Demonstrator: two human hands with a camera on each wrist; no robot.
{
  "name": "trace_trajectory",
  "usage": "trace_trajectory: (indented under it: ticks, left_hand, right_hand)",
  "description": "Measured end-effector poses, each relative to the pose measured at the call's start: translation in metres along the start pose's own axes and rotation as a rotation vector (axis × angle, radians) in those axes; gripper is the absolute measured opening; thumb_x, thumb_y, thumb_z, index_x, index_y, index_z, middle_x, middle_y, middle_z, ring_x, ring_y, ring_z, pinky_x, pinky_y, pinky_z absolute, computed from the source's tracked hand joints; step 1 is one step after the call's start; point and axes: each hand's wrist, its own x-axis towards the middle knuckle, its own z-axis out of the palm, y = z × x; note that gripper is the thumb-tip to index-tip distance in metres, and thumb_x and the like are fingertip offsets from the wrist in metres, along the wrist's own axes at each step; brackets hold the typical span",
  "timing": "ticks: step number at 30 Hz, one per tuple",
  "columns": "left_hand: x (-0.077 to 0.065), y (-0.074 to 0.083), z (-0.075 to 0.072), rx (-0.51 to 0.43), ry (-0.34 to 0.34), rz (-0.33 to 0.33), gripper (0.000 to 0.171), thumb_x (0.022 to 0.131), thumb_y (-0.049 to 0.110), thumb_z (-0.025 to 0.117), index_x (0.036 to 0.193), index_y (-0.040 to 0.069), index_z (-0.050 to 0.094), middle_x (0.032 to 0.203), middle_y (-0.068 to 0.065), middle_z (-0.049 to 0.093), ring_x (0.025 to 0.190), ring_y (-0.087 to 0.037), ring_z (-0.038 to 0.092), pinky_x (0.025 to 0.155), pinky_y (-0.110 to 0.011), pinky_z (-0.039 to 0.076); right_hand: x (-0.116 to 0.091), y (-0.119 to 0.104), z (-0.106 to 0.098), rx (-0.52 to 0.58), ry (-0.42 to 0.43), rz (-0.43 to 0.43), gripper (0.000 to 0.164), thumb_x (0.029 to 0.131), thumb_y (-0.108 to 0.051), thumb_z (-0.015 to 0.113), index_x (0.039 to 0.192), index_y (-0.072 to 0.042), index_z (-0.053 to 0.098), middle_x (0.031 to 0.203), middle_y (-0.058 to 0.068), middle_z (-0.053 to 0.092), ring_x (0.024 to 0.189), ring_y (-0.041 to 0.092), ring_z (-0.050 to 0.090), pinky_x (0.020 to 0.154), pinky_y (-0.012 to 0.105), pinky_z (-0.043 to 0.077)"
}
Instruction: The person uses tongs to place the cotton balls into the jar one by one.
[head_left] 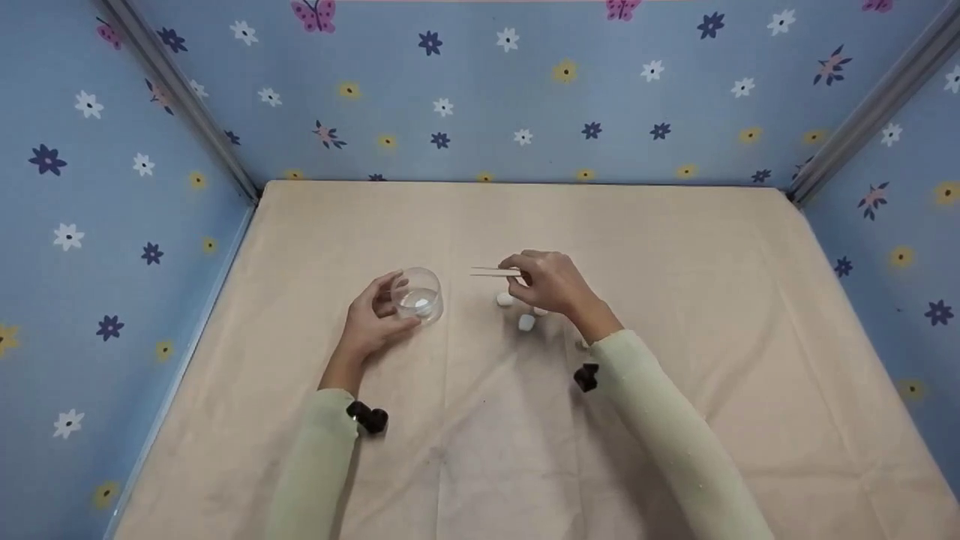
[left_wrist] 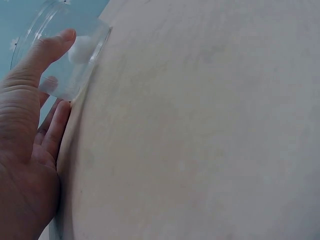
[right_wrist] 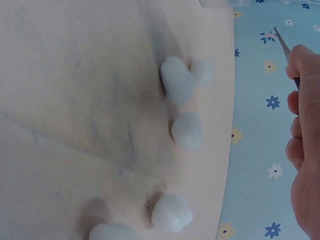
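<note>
A clear round cup (head_left: 417, 283) stands on the cloth with my left hand (head_left: 367, 322) curled about its side. Inside it lies a white cotton ball (left_wrist: 80, 49), seen through the wall in the left wrist view. My right hand (head_left: 553, 283) pinches a pair of tweezers (head_left: 491, 271), held above the cloth and pointing left towards the cup. Nothing shows between the tweezer tips. Below this hand, several cotton balls (right_wrist: 187, 131) lie scattered, one cotton ball (head_left: 526, 322) just under the wrist in the head view; others are partly hidden by the hand and forearm.
A beige cloth (head_left: 675, 240) with creases covers the table. Blue flowered panels (head_left: 480, 90) rise at the back and both sides, joined by grey metal posts (head_left: 180, 97). Small black devices (head_left: 367, 417) are worn at both sleeves.
</note>
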Motion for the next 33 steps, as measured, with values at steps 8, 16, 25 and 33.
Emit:
trace_trajectory:
  ticks: [8, 16, 25, 33]
  left_hand:
    - [-0.002, 0.000, 0.000, -0.007, -0.010, 0.005, 0.093, 0.086, -0.002, 0.094, 0.168, 0.011, 0.051, 0.168, -0.017, 0.061, 0.145, -0.038, 0.062, 0.102, -0.008, 0.052]
    - [0.000, 0.001, -0.001, -0.029, -0.009, 0.000, 0.094, 0.085, -0.003, 0.095, 0.167, 0.013, 0.053, 0.167, -0.017, 0.061, 0.146, -0.039, 0.063, 0.102, -0.007, 0.053]
    - [-0.001, 0.000, -0.001, -0.013, -0.004, -0.002, 0.093, 0.085, 0.000, 0.096, 0.167, 0.012, 0.053, 0.167, -0.017, 0.061, 0.145, -0.038, 0.064, 0.101, -0.007, 0.052]
    - [0.000, -0.003, -0.001, -0.006, 0.000, -0.004, 0.092, 0.086, 0.001, 0.096, 0.167, 0.014, 0.054, 0.167, -0.015, 0.062, 0.144, -0.037, 0.063, 0.101, -0.009, 0.052]
  right_hand:
    - [-0.008, 0.005, -0.008, 0.024, 0.032, -0.014, 0.029, 0.097, -0.003, 0.072, 0.123, -0.007, 0.084, 0.077, 0.012, 0.070, 0.063, 0.016, 0.050, 0.062, 0.031, 0.039]
    - [-0.019, 0.013, -0.015, -0.003, 0.016, 0.018, 0.024, 0.099, -0.007, 0.074, 0.121, -0.007, 0.083, 0.079, 0.012, 0.072, 0.064, 0.019, 0.054, 0.062, 0.032, 0.042]
    - [-0.028, 0.021, -0.014, -0.027, 0.006, 0.032, 0.019, 0.100, -0.009, 0.077, 0.118, -0.006, 0.084, 0.077, 0.013, 0.072, 0.063, 0.020, 0.056, 0.061, 0.033, 0.044]
    - [-0.030, 0.024, -0.011, -0.022, -0.019, 0.041, 0.018, 0.101, -0.012, 0.077, 0.117, -0.007, 0.085, 0.078, 0.011, 0.073, 0.063, 0.020, 0.058, 0.062, 0.034, 0.047]
